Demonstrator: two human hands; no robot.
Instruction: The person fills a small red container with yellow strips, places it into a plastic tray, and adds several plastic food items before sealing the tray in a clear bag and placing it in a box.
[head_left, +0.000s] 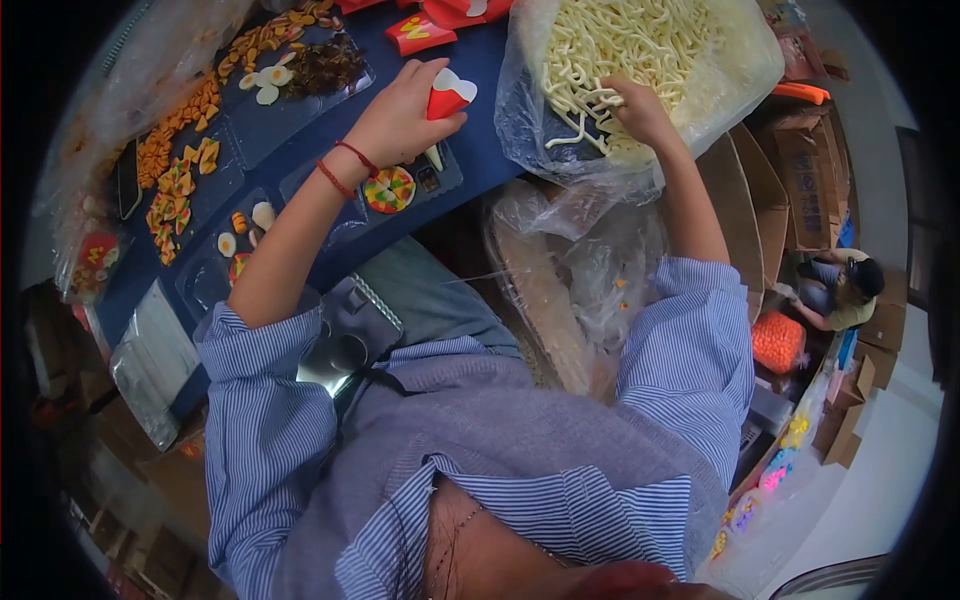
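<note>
My left hand (pixel 402 108), with red cords at the wrist, grips a small red carton (pixel 448 97) with a white scalloped inside, like a miniature French-fry box. My right hand (pixel 642 112) is at the near edge of a heap of pale yellow toy fries (pixel 650 45), its fingers closed around a few of them. The heap lies in a large clear plastic bag (pixel 515 125) opened on the blue table (pixel 478 60). Below my left hand, a round, colourful toy pizza (pixel 389 189) sits in a clear tray.
More red cartons (pixel 418 33) lie at the table's far edge. To the left are orange toy food pieces (pixel 170 150), toy eggs (pixel 267 82) and dark brown pieces (pixel 330 68). Cardboard boxes (pixel 808 180) stand at right, where another person (pixel 850 290) crouches near an orange-filled bag (pixel 778 342).
</note>
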